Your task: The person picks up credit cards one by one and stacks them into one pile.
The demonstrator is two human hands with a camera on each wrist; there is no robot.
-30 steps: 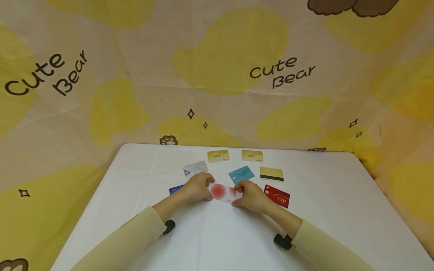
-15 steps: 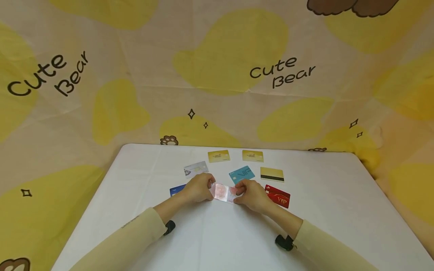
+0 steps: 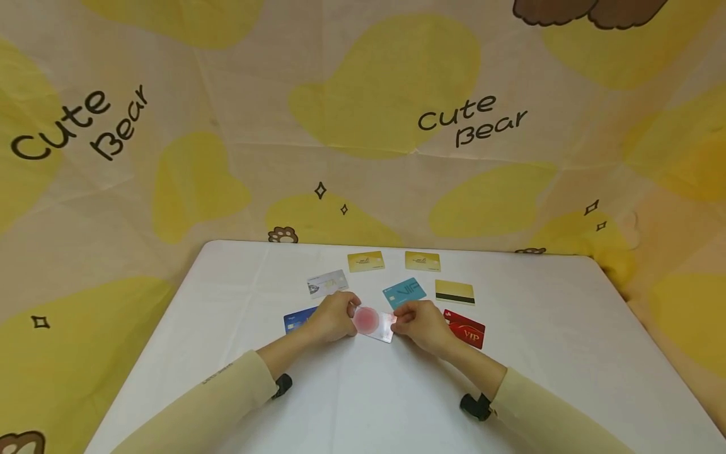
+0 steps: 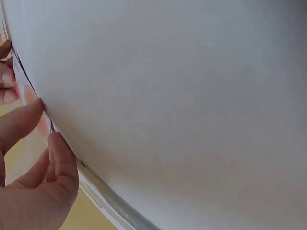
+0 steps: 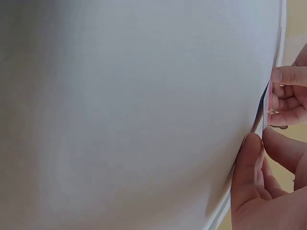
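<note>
A white card with a pink circle is held just above the table between both hands, its right part shiny with glare. At its left end my left hand pinches it between thumb and fingers. The right hand has the other end between thumb and fingertips. In the left wrist view the card appears nearly edge-on. A blue card lies partly hidden behind the left hand. Beside the right hand is a red VIP card, and a teal VIP card lies just beyond the held card.
Farther back on the white table lie a silver card, two gold cards and a gold card with a black stripe. A patterned cloth backdrop rises behind the table's far edge.
The held card has tilted, its glare shifting from the middle to the right end. The right fingers have moved up along that end, baring its lower corner. More of the blue card shows.
</note>
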